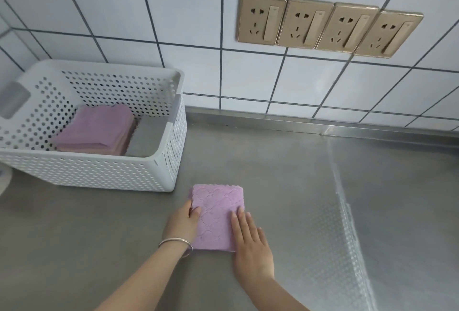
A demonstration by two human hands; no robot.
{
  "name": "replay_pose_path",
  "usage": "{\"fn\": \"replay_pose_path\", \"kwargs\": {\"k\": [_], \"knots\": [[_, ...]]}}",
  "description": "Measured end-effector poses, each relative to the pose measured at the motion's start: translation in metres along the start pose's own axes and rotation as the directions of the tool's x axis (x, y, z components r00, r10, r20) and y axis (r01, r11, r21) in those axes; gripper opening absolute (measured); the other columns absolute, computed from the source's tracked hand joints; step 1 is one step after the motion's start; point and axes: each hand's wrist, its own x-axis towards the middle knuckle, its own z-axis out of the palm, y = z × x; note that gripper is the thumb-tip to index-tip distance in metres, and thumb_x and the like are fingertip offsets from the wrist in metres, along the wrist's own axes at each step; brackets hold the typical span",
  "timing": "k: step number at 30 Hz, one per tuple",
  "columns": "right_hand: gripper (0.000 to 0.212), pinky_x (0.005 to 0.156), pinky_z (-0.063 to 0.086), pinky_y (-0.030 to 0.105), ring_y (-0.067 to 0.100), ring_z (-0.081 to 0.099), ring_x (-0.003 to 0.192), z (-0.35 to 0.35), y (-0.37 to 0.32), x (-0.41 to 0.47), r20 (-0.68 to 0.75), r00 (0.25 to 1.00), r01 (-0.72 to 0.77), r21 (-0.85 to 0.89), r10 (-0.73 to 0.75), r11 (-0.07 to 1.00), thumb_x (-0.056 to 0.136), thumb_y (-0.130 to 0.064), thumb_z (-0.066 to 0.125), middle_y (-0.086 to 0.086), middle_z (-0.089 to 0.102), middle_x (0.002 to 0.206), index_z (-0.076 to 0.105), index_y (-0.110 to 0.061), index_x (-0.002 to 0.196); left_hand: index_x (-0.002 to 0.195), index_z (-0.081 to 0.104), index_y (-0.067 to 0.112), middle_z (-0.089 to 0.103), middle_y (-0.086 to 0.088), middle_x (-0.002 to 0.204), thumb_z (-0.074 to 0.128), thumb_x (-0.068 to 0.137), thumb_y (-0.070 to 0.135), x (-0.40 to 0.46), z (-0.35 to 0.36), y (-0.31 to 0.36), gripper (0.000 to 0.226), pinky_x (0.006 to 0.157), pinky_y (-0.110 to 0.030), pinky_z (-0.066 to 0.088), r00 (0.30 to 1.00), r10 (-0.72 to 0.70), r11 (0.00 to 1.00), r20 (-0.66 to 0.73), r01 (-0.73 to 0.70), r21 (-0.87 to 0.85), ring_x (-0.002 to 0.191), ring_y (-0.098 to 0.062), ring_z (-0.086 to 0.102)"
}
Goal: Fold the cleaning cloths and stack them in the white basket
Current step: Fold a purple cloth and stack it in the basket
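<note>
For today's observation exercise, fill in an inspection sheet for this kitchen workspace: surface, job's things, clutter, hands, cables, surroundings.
Surface: grey stainless-steel counter, with a clear dimpled plastic sheet lying at right.
Job's things: folded lilac textured cloth on the counter; white perforated plastic basket at left, holding a stack of folded lilac and pink cloths.
Clutter: nothing seen.
Hands: left hand, silver bangle on its wrist, grips the cloth's left edge; right hand presses flat on its right side.
Cables: nothing seen.
Surroundings: white tiled wall with four gold wall sockets.
</note>
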Motion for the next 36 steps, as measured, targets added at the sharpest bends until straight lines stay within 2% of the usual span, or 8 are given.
{"fn": "replay_pose_path", "kwargs": {"k": [6,11,20,23,25,29,31,36], "knots": [[0.082,0.093,0.046,0.047,0.022,0.032,0.131,0.004,-0.004,0.008,0.004,0.996,0.084,-0.070,-0.084,0.994,0.071,-0.014,0.024,0.009,0.025,0.150,-0.003,-0.007,0.149,0.128,0.047,0.019,0.064,-0.015,0.114,0.040,0.096,0.031,0.007,0.002,-0.007,0.034,0.080,-0.037,0.045,0.995,-0.011,0.984,-0.100,0.029,0.176,0.102,-0.036,0.058],[0.063,0.095,0.044,0.046,0.023,0.033,0.131,0.006,-0.007,0.013,0.071,0.989,0.138,-0.112,-0.130,0.984,0.073,-0.015,0.024,0.010,0.045,0.141,0.031,-0.004,0.134,0.130,0.043,0.017,0.064,-0.019,0.113,0.038,0.097,0.027,0.012,0.002,-0.006,0.035,0.077,-0.036,0.044,0.990,-0.030,0.964,-0.140,0.066,0.257,0.101,-0.037,0.058],[0.062,0.106,0.034,0.046,0.022,0.033,0.130,0.007,-0.010,0.016,0.154,0.978,0.157,-0.108,-0.140,0.982,0.072,-0.018,0.026,0.009,0.044,0.140,0.037,-0.006,0.132,0.114,0.052,0.004,0.062,-0.021,0.111,0.051,0.088,0.009,0.002,0.005,-0.012,0.026,0.077,-0.038,0.042,0.965,-0.071,0.997,-0.251,0.071,-0.009,0.101,-0.040,0.056],[0.066,0.108,0.016,0.039,0.021,0.036,0.129,-0.002,-0.014,0.018,0.172,0.977,0.142,-0.104,-0.123,0.984,0.067,-0.021,0.031,0.008,0.055,0.134,0.054,-0.008,0.127,0.108,0.056,0.003,0.059,-0.018,0.103,0.060,0.083,0.009,0.006,0.005,-0.020,0.026,0.079,-0.038,0.040,0.957,-0.025,0.999,-0.289,0.010,-0.052,0.099,-0.037,0.054],[0.062,0.106,0.020,0.038,0.020,0.042,0.129,-0.013,-0.017,0.026,0.183,0.976,0.144,-0.113,-0.122,0.983,0.069,-0.026,0.035,0.005,0.055,0.135,0.060,-0.012,0.124,0.110,0.057,0.004,0.057,-0.017,0.104,0.064,0.082,0.014,0.006,0.004,-0.023,0.031,0.081,-0.039,0.042,0.952,0.013,0.999,-0.305,-0.025,-0.035,0.100,-0.037,0.053],[0.063,0.101,0.025,0.042,0.020,0.038,0.131,-0.018,-0.016,0.048,0.251,0.965,0.111,-0.136,-0.074,0.984,0.079,-0.042,0.036,0.006,0.050,0.139,0.050,-0.009,0.131,0.127,0.053,0.016,0.056,-0.008,0.127,0.039,0.084,0.046,0.001,0.013,-0.032,0.054,0.084,-0.045,0.048,0.947,0.233,0.919,-0.222,-0.139,0.370,0.112,-0.030,0.053],[0.066,0.099,0.026,0.043,0.019,0.034,0.131,-0.009,-0.010,0.053,0.265,0.962,0.102,-0.135,-0.064,0.986,0.080,-0.047,0.035,0.006,0.050,0.139,0.040,-0.008,0.133,0.134,0.042,0.020,0.045,-0.002,0.141,0.016,0.092,0.053,0.001,0.021,-0.041,0.059,0.098,-0.052,0.031,0.945,0.303,0.824,-0.119,-0.198,0.531,0.127,-0.025,0.038],[0.077,0.108,0.029,0.041,0.022,0.031,0.136,0.001,-0.008,0.057,0.302,0.953,0.039,-0.098,-0.007,0.994,0.080,-0.053,0.028,0.007,0.040,0.146,0.041,-0.004,0.138,0.137,0.036,0.019,0.043,-0.002,0.145,0.004,0.091,0.057,0.014,0.027,-0.049,0.068,0.101,-0.053,0.023,0.976,0.213,0.775,0.037,-0.191,0.603,0.131,-0.022,0.034]]}}
